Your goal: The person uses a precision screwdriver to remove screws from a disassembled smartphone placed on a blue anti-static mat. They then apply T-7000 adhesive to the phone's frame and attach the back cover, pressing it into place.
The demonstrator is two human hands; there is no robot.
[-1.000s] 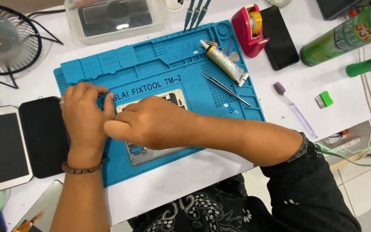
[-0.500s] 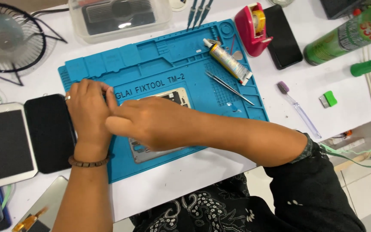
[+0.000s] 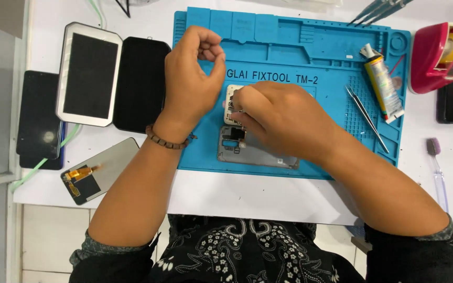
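On the blue mat (image 3: 289, 36), right hand (image 3: 279, 118) pinches the opened phone (image 3: 232, 105); left hand (image 3: 192, 78) curls loosely, empty.

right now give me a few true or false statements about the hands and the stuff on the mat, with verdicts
1. The right hand rests on the opened phone lying on the blue mat. True.
2. The left hand holds the tweezers. False: the tweezers lie untouched on the mat, right of both hands.
3. The glue tube lies on the mat's right part. True.
4. The white-framed phone sits on the mat. False: it lies on the table, left of the mat.
5. The red tape dispenser stands right of the mat. True.
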